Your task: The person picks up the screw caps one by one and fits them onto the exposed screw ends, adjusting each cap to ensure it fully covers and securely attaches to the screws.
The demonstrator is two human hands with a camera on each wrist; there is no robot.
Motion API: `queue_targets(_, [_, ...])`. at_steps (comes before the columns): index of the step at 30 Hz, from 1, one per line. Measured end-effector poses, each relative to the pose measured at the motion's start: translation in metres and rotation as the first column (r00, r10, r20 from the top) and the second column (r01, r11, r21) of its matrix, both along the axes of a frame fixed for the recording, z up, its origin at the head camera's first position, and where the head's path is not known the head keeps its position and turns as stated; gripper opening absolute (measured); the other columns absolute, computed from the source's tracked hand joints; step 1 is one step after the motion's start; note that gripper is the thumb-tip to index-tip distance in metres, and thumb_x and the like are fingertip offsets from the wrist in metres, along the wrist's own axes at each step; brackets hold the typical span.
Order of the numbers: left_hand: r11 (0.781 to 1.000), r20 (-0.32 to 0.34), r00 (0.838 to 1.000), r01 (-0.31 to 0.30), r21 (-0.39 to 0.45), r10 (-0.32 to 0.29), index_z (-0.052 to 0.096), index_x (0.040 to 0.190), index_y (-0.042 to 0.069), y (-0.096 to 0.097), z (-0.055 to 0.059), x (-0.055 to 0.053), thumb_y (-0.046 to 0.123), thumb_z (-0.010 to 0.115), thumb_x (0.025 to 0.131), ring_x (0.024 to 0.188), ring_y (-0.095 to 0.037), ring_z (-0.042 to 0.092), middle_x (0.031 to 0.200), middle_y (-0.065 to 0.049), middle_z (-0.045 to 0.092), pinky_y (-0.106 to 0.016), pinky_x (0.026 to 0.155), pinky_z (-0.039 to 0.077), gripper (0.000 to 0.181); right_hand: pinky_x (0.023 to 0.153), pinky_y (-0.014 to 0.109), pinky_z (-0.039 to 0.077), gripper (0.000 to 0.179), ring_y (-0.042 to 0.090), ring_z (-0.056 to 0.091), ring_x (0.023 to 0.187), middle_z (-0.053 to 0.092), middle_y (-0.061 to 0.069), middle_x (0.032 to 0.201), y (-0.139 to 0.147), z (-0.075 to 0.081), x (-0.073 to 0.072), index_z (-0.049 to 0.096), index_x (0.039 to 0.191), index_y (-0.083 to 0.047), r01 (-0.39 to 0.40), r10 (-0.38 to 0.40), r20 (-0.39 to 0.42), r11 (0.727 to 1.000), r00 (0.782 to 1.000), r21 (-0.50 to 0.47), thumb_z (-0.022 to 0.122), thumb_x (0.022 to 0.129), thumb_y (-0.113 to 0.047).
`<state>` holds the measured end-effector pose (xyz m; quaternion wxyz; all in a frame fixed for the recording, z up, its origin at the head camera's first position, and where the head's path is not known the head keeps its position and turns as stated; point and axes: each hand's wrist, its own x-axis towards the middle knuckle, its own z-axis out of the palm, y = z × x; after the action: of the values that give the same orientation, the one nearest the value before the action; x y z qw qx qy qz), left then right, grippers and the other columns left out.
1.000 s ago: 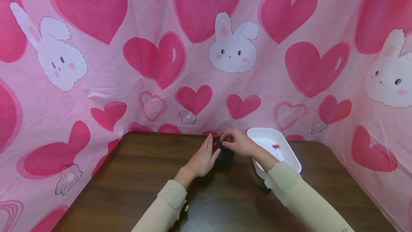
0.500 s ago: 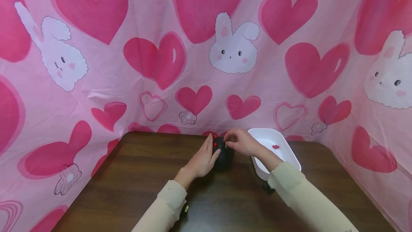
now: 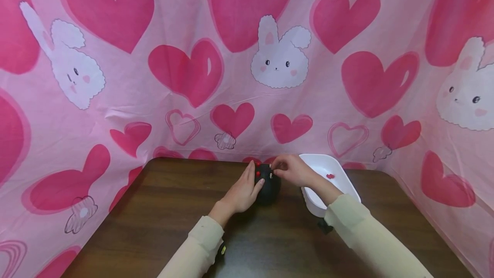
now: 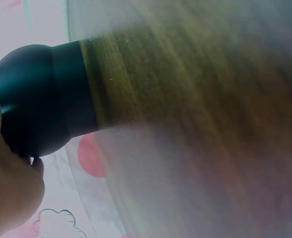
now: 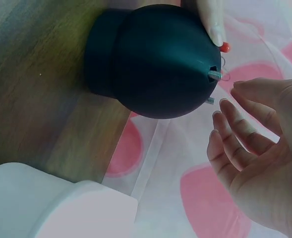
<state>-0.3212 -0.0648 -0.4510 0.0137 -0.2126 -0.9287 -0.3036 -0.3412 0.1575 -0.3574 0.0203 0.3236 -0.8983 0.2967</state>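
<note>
A black dome-shaped thing (image 3: 268,192) with a narrower round base stands on the table. My left hand (image 3: 241,190) holds its left side, fingers along it and thumb across the front. Two small red caps (image 3: 258,173) sit on its top near those fingers. Two bare threaded metal posts (image 5: 214,75) stick out on the right side, with a thin wire loop (image 5: 226,77) by one. My right hand (image 5: 264,144) is beside the posts, fingers loosely bent, thumb and forefinger apart; nothing shows between them.
A white tray (image 3: 349,183) stands to the right, partly behind my right forearm, with small red pieces (image 3: 330,176) in it. The brown wooden table (image 3: 173,213) meets a pink heart-printed cloth (image 3: 239,76) at the back and sides.
My right hand has drawn back a little to the right from the top of the black dome, uncovering the metal posts. My left hand has stayed in place.
</note>
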Motion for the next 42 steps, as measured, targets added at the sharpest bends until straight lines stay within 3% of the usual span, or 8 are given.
queue_targets(9, [1.0, -0.004, 1.0, -0.006, -0.005, 0.006, 0.0, 0.165, 0.009, 0.0, 0.001, 0.0, 0.061, 0.033, 0.106, 0.158, -0.024, 0.014, 0.173, -0.007, 0.005, -0.042, 0.124, 0.022, 0.086, 0.075, 0.033, 0.057, 0.011, 0.017, 0.06, 0.077, 0.071, 0.004, 0.093, 0.008, 0.001, -0.002, 0.076, 0.1, -0.003, -0.025, 0.025, -0.025, 1.0, 0.999, -0.008, 0.073, 0.09, -0.002])
queue_targets(18, [1.0, 0.003, 1.0, -0.006, -0.014, 0.006, -0.001, 0.165, 0.008, 0.002, 0.0, 0.002, 0.06, 0.033, 0.106, 0.158, -0.023, 0.012, 0.173, -0.008, 0.003, -0.041, 0.125, 0.019, 0.085, 0.078, 0.039, 0.059, 0.01, 0.019, 0.063, 0.08, 0.072, 0.005, 0.092, 0.021, 0.0, -0.005, 0.076, 0.098, -0.003, -0.005, 0.007, -0.054, 1.0, 0.999, 0.031, 0.073, 0.09, -0.002])
queue_targets(29, [0.999, -0.018, 1.0, -0.009, -0.035, 0.008, -0.002, 0.165, 0.008, 0.003, 0.0, 0.002, 0.059, 0.032, 0.107, 0.158, -0.023, 0.011, 0.173, -0.007, 0.002, -0.041, 0.125, 0.021, 0.085, 0.072, 0.032, 0.059, 0.014, 0.023, 0.065, 0.085, 0.072, 0.006, 0.095, 0.037, 0.006, -0.01, 0.075, 0.103, -0.005, 0.034, -0.033, -0.019, 0.999, 0.999, 0.039, 0.07, 0.091, -0.005])
queue_targets(37, [0.999, -0.024, 1.0, -0.007, -0.034, 0.006, -0.003, 0.165, 0.008, 0.003, 0.001, 0.001, 0.058, 0.033, 0.107, 0.158, -0.023, 0.01, 0.173, -0.007, 0.001, -0.041, 0.125, 0.02, 0.085, 0.076, 0.04, 0.058, 0.01, 0.023, 0.062, 0.083, 0.072, 0.005, 0.092, 0.049, 0.006, -0.016, 0.076, 0.097, -0.005, 0.032, -0.029, -0.079, 0.999, 0.996, 0.036, 0.07, 0.089, -0.002])
queue_targets(42, [0.999, -0.009, 1.0, -0.013, -0.037, 0.013, -0.004, 0.165, 0.009, 0.003, 0.0, 0.001, 0.059, 0.033, 0.106, 0.158, -0.022, 0.008, 0.173, -0.005, -0.001, -0.04, 0.125, 0.019, 0.085, 0.073, 0.034, 0.056, 0.009, 0.025, 0.062, 0.084, 0.072, 0.005, 0.091, 0.054, 0.007, -0.017, 0.076, 0.096, -0.006, 0.061, -0.058, -0.075, 0.998, 0.995, 0.033, 0.07, 0.09, -0.004])
